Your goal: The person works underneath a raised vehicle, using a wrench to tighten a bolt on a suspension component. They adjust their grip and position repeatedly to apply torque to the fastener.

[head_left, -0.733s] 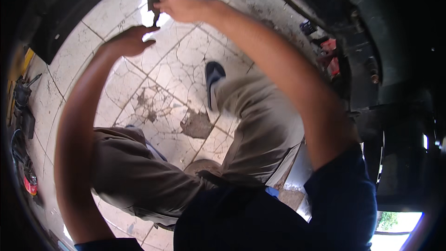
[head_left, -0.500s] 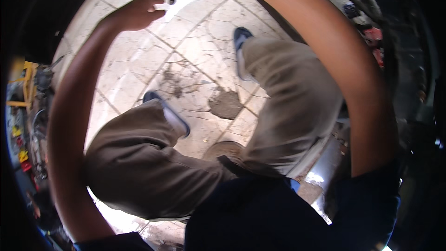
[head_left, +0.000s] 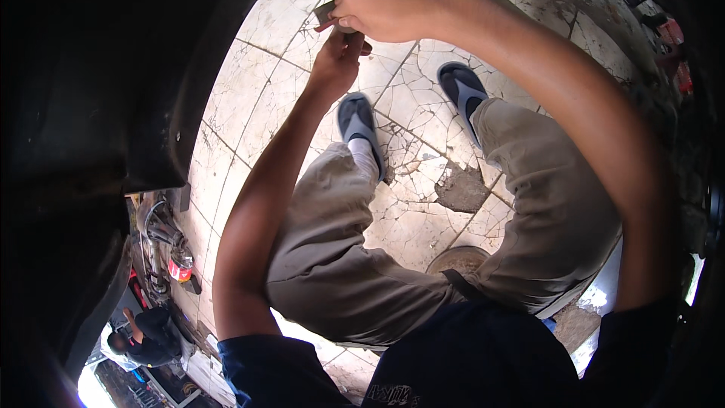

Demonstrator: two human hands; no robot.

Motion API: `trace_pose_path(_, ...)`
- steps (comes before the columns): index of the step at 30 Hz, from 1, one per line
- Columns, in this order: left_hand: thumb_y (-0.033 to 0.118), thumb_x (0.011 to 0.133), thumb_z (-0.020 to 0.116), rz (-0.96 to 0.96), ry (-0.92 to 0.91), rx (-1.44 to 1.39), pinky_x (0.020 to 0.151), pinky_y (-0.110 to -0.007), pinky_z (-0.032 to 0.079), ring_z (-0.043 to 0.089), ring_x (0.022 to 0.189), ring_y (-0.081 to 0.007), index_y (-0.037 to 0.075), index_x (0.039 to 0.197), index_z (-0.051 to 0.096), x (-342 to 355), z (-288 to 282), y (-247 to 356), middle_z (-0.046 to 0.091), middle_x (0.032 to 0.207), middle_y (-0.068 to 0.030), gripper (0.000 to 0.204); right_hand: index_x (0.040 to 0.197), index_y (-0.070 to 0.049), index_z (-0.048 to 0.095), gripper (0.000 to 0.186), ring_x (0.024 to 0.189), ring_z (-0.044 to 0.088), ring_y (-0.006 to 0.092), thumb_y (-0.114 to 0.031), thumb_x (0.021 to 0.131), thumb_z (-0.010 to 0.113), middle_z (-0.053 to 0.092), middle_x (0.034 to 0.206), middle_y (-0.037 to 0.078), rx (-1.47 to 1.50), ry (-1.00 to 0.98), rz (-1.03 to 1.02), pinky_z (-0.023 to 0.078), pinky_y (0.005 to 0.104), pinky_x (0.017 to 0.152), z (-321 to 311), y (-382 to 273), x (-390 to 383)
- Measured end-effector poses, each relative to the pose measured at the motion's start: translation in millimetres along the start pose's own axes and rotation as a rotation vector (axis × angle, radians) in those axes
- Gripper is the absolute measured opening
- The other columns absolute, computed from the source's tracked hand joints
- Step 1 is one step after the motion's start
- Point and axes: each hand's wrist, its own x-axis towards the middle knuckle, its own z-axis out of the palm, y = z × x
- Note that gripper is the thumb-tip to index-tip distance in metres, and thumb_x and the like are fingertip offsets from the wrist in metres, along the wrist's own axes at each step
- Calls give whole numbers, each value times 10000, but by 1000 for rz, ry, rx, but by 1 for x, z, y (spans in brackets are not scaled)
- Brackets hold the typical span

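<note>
At the top of the view my right hand (head_left: pixel 393 4) is closed around a small dark part (head_left: pixel 325 12) with a flat edge. A thin reddish piece (head_left: pixel 325 26) sticks out below its fingers; what kind of part this is I cannot make out. My left hand (head_left: pixel 337 66) reaches up from below, its fingers bent and its fingertips right under the right hand, against the underside of what is held there. The right hand partly hides those fingertips.
I sit with bent knees over a cracked tile floor (head_left: pixel 257 83), a broken patch (head_left: pixel 462 187) between my feet. A large dark panel (head_left: pixel 83 68) fills the left side. Metal parts (head_left: pixel 160 230) lie at lower left, where another person (head_left: pixel 143 338) sits. Red objects (head_left: pixel 671 32) stand at right.
My left hand has come up to meet the right hand, where the two were apart before. The view has swung left, bringing the dark panel and the other person into sight.
</note>
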Motion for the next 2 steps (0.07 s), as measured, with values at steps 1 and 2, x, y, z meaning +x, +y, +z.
trace_pose_path(1,344,988,434,-8,-6,7,792,-312,504,626,962,-156,49,1174,504,-1,2,1,639,1048,-74,356,978,-68,674,233,820,666,324,-225,852,558,682,855,168,8,-29,47,527,391,746,-6,-4,-1)
trace_pose_path(2,344,988,434,-12,-7,9,792,-312,504,626,962,-156,49,1174,504,-4,1,0,639,1048,-74,356,978,-68,674,233,820,666,324,-225,852,558,682,855,168,12,-29,46,527,391,746,-4,-7,-1)
